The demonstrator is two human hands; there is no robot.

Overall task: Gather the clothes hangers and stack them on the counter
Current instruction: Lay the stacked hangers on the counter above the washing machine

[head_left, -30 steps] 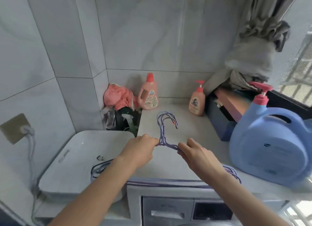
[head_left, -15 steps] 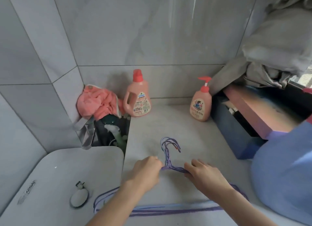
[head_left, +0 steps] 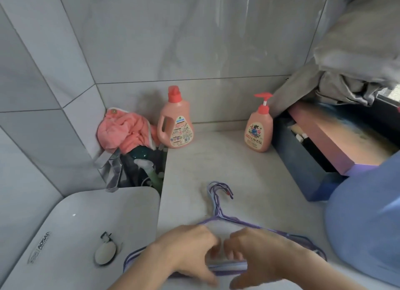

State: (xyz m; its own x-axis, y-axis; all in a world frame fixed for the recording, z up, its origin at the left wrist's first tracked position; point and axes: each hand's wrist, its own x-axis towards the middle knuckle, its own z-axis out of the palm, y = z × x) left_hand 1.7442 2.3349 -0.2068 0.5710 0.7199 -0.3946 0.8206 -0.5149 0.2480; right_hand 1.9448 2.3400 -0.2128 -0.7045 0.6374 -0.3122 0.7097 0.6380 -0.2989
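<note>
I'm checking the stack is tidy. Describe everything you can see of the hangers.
The hangers are thin purple and pale blue wire-like ones, several nested flat on the white counter, hooks aligned and pointing away toward the wall, one tip red. The left end overhangs the washer lid. The left hand and right hand rest over the lower bars.

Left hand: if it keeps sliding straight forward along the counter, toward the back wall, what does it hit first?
Probably the hangers: their necks and hooks lie just ahead of the left hand. Beyond them the counter looks bare up to the wall. The pink detergent bottle seems off to the left of that line, though depth is uncertain.
</note>
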